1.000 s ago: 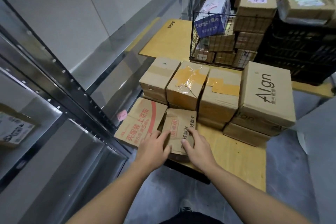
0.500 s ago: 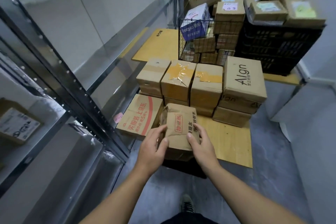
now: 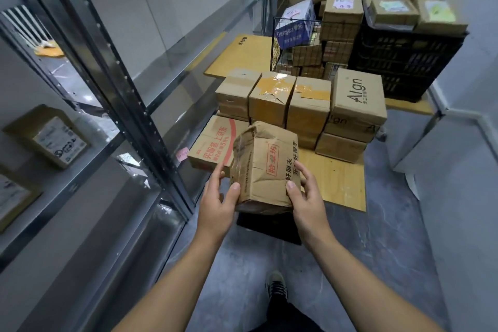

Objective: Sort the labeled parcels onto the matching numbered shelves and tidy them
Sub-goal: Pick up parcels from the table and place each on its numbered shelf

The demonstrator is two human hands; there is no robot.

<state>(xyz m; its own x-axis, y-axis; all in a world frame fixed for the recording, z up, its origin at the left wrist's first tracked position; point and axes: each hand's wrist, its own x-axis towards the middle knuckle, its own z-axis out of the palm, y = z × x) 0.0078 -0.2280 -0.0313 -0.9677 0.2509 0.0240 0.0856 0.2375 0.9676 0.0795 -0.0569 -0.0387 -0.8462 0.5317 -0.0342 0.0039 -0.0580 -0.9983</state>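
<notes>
I hold a crumpled brown cardboard parcel [image 3: 265, 167] with red and black printed characters in front of me, lifted above the wooden pallet [image 3: 339, 183]. My left hand [image 3: 218, 198] grips its left side and my right hand [image 3: 304, 197] grips its right side, thumbs on the near face. Behind it lies a flat carton with red print [image 3: 215, 144], and a row of taped brown boxes [image 3: 272, 97] sits next to a stacked "Algn" box [image 3: 358, 97]. The metal shelving [image 3: 113, 89] stands to my left with labelled parcels [image 3: 51, 137] on it.
A wire basket [image 3: 296, 46] and a black crate [image 3: 404, 59] piled with labelled boxes stand at the back. A small pink tag [image 3: 182, 155] sits by the shelf's base. Grey floor runs on the right, and my shoe [image 3: 276, 284] is below.
Both hands lifted the crumpled parcel off the pallet and drew it up toward me. The view pulled back and rose, showing more of the shelving and the floor.
</notes>
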